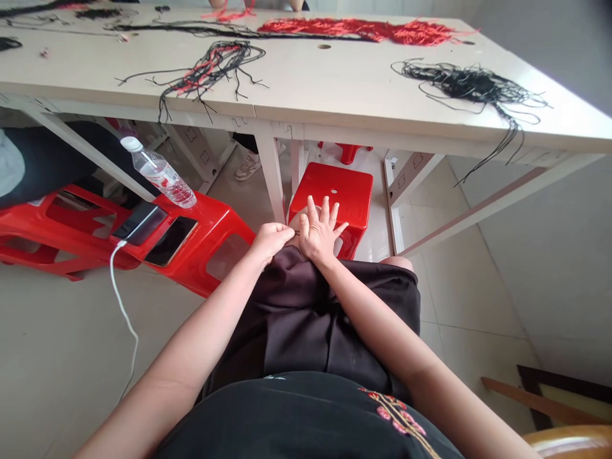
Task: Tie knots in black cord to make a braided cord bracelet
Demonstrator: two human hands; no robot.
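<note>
My left hand [271,242] is closed in a pinch over my bare knee. A short bit of thin black cord [297,233] shows between its fingertips and my right palm; the rest of the cord is hidden. My right hand [319,237] lies flat on the knee with its fingers spread, pressing near the cord. The dark skirt [306,293] covers my lap just below both hands. Beyond the fingers stands a red plastic stool [335,182].
Bundles of black cord [471,84], black-and-red cord [210,67] and red cord [358,29] lie on the white table [325,83]. At left, another red stool [215,217] bears a water bottle [165,178], a phone [171,241] and a dark device [139,223] with a white cable [119,299].
</note>
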